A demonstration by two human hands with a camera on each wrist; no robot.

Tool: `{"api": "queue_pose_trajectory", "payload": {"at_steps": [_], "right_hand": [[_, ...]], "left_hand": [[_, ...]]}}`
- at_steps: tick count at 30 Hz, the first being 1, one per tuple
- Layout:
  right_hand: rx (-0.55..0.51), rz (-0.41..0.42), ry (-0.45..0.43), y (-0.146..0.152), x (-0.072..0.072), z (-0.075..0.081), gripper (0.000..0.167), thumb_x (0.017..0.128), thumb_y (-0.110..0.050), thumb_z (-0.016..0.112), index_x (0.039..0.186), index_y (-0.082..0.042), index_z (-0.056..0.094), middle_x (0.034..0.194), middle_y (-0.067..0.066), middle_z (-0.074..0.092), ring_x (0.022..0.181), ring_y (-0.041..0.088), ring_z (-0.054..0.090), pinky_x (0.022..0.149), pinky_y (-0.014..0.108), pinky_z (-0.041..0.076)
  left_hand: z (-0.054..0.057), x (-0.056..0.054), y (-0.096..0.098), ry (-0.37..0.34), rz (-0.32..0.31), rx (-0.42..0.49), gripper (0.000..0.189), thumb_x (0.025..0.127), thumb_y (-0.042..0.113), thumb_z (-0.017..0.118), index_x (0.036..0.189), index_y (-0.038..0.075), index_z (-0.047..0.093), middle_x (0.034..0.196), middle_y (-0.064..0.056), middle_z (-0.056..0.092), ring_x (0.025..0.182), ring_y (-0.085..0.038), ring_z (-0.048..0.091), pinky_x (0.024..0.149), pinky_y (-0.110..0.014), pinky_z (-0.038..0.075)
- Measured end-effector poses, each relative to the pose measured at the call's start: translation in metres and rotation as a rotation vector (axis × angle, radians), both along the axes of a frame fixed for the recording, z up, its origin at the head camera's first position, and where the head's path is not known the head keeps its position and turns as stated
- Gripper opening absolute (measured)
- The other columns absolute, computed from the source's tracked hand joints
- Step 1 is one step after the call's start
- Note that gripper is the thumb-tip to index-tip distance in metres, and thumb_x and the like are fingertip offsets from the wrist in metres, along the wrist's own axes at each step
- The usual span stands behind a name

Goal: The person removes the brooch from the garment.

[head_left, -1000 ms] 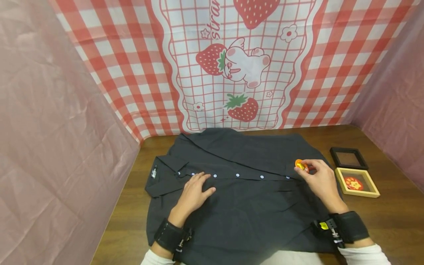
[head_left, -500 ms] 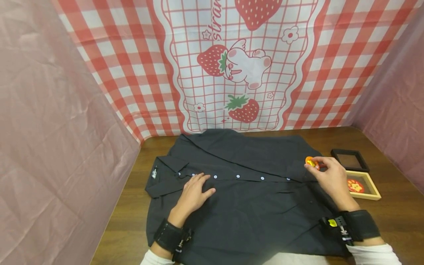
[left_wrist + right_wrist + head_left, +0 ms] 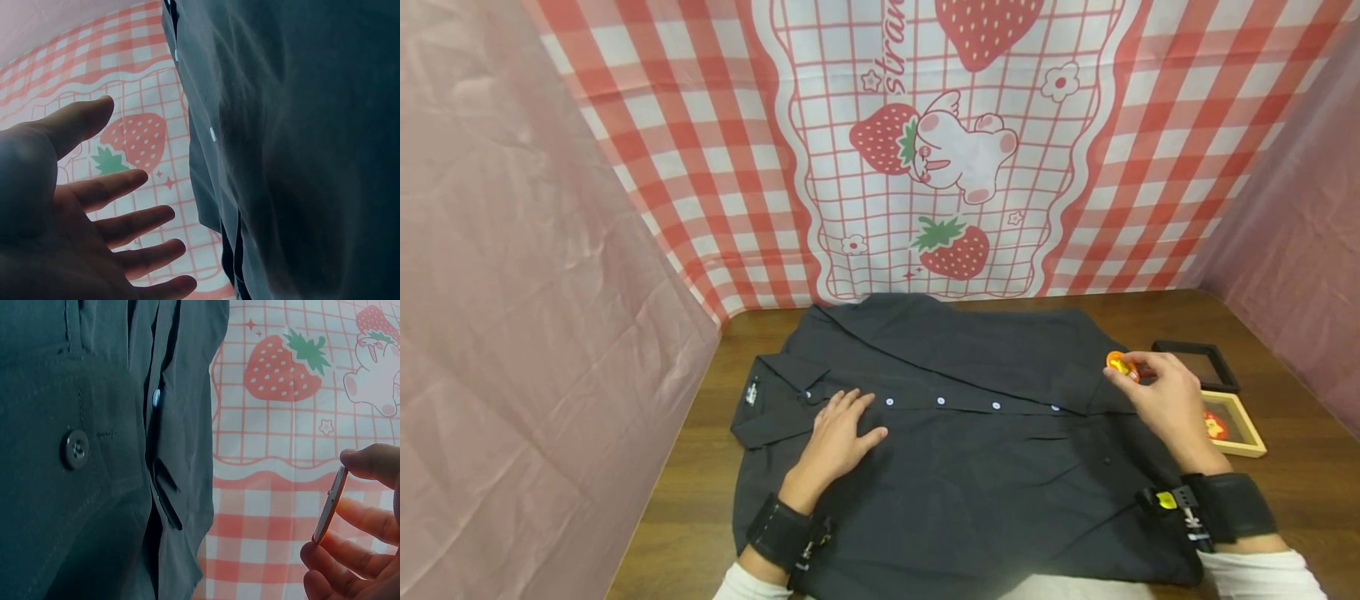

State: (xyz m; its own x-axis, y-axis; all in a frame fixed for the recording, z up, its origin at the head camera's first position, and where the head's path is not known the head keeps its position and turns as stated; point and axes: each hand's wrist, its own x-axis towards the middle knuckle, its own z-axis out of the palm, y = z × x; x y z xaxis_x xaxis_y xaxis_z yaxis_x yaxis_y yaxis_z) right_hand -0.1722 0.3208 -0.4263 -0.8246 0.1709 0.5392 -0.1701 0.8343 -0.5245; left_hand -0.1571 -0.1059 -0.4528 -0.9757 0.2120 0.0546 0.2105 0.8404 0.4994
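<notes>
A dark grey button-up shirt [image 3: 962,483] lies spread on the table, collar [image 3: 775,408] to the left, with a line of light buttons across its middle. My left hand [image 3: 838,442] is over the shirt near the collar; in the left wrist view its fingers [image 3: 128,225] are spread and hold nothing. At the shirt's right side, my right hand [image 3: 1168,408] pinches a small round orange badge [image 3: 1117,363] between thumb and fingers. The right wrist view shows this badge [image 3: 329,506] edge-on, thin and flat, held away from the cloth.
On the right of the wooden table [image 3: 1307,492] lie a black frame [image 3: 1223,367] and a pale wooden frame [image 3: 1251,437]. A red and yellow round piece [image 3: 1216,425] sits inside the wooden one, partly behind my right hand. A checked strawberry cloth [image 3: 955,150] hangs behind.
My right hand has moved to the right with the orange badge, from over the shirt to its right edge, and now covers part of the wooden frame. The left hand has stayed put.
</notes>
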Motion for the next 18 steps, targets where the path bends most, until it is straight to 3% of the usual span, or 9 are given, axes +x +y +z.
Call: {"api": "queue_pose_trajectory", "payload": {"at_steps": [3, 5, 7, 14, 18], "right_hand": [[0.003, -0.014, -0.020, 0.003, 0.000, 0.001, 0.034, 0.079, -0.017, 0.079, 0.102, 0.006, 0.070, 0.099, 0.028, 0.065, 0.080, 0.006, 0.055, 0.066, 0.030, 0.034], [0.010, -0.022, -0.040, 0.006, 0.000, 0.001, 0.035, 0.081, -0.019, 0.078, 0.103, 0.006, 0.069, 0.100, 0.029, 0.064, 0.084, 0.028, 0.058, 0.067, 0.033, 0.035], [0.019, -0.027, -0.056, 0.010, -0.001, 0.002, 0.037, 0.082, -0.021, 0.077, 0.104, 0.007, 0.069, 0.102, 0.031, 0.062, 0.088, 0.040, 0.057, 0.066, 0.036, 0.036], [0.032, -0.036, -0.070, 0.024, -0.003, 0.006, 0.037, 0.084, -0.021, 0.075, 0.107, 0.008, 0.068, 0.100, 0.030, 0.062, 0.087, 0.040, 0.056, 0.067, 0.038, 0.035], [0.010, -0.046, -0.104, 0.030, 0.001, 0.002, 0.040, 0.086, -0.023, 0.073, 0.108, 0.010, 0.066, 0.104, 0.032, 0.060, 0.094, 0.044, 0.055, 0.072, 0.047, 0.038]], "left_hand": [[0.000, -0.001, 0.000, -0.009, -0.002, -0.002, 0.061, 0.089, 0.038, 0.068, 0.141, 0.011, 0.051, 0.150, -0.018, 0.044, 0.143, -0.041, 0.033, 0.112, -0.063, 0.028], [0.000, -0.002, 0.000, -0.014, -0.007, -0.006, 0.063, 0.089, 0.039, 0.068, 0.142, 0.011, 0.050, 0.150, -0.018, 0.043, 0.143, -0.041, 0.033, 0.112, -0.063, 0.028], [0.001, -0.003, 0.000, -0.024, -0.009, -0.009, 0.065, 0.089, 0.040, 0.068, 0.144, 0.012, 0.048, 0.152, -0.017, 0.041, 0.144, -0.040, 0.031, 0.112, -0.063, 0.027], [0.001, -0.005, 0.000, -0.019, -0.014, -0.012, 0.066, 0.088, 0.040, 0.069, 0.144, 0.012, 0.047, 0.153, -0.019, 0.039, 0.144, -0.042, 0.030, 0.112, -0.064, 0.026], [-0.002, -0.002, -0.001, -0.019, -0.017, -0.006, 0.065, 0.088, 0.039, 0.069, 0.143, 0.011, 0.049, 0.152, -0.020, 0.040, 0.143, -0.043, 0.031, 0.111, -0.065, 0.026]]}}
